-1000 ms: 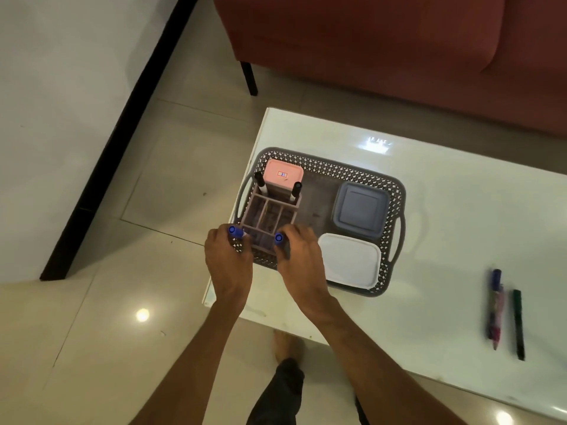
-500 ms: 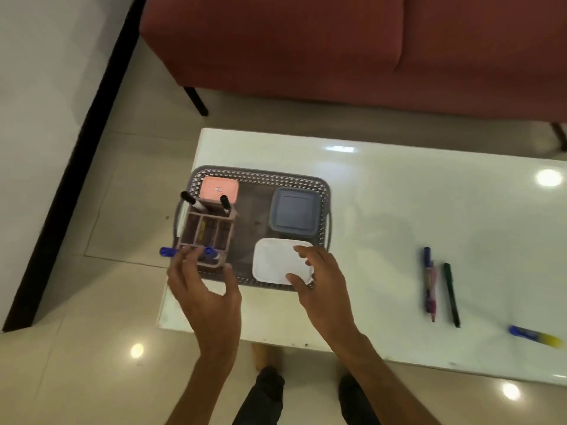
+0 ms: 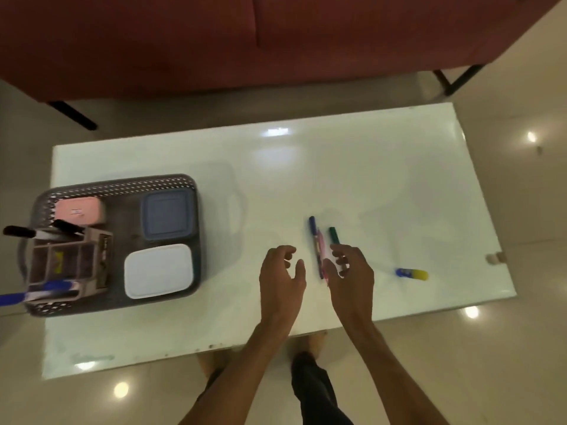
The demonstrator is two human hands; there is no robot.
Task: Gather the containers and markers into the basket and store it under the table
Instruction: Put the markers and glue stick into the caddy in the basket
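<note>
A grey perforated basket (image 3: 122,185) sits at the table's left end. Inside it are a pink container (image 3: 80,210), a blue-grey lidded container (image 3: 167,214), a white lidded container (image 3: 158,271) and a brown divided organiser (image 3: 66,262) holding black and blue markers. Three loose markers lie mid-table: dark blue (image 3: 313,228), pink (image 3: 320,246) and green (image 3: 334,235). My left hand (image 3: 280,280) hovers open just left of them. My right hand (image 3: 352,271) is open over their near ends, fingers curled, touching or nearly touching them. A blue-and-yellow marker (image 3: 411,273) lies further right.
The white glossy table (image 3: 337,167) fills the view, with a red sofa (image 3: 214,38) on black legs behind it. Tiled floor surrounds it. My legs and a foot show below the near table edge. A small tan object (image 3: 494,258) sits at the table's right edge.
Both hands left the basket and swung right to the three loose markers. My view shifted right, so the basket now sits at the left.
</note>
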